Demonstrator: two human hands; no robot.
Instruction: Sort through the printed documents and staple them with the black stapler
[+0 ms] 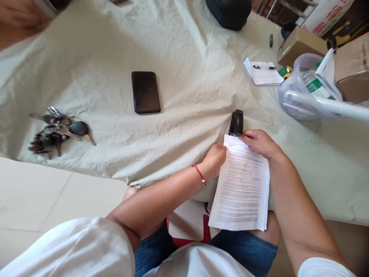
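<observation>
A stack of printed paper sheets (240, 184) slopes from the table's front edge down over my lap. My left hand (215, 158) is closed on the sheets' upper left edge, thumb on top, with a red bracelet at the wrist. At the upper right corner, my right hand (259, 141) pinches the sheets, fingertips close to a black stapler (236, 122). The stapler lies on the cloth just beyond the papers' top edge; whether its jaws are around the paper, I cannot tell.
On the cloth-covered table (184, 92) lie a black phone (145, 92), a bunch of keys (62, 130) and a notepad (263, 75). A translucent bucket (291, 98) and cardboard boxes (302, 45) stand at the right. A dark rounded object (230, 13) sits at the back.
</observation>
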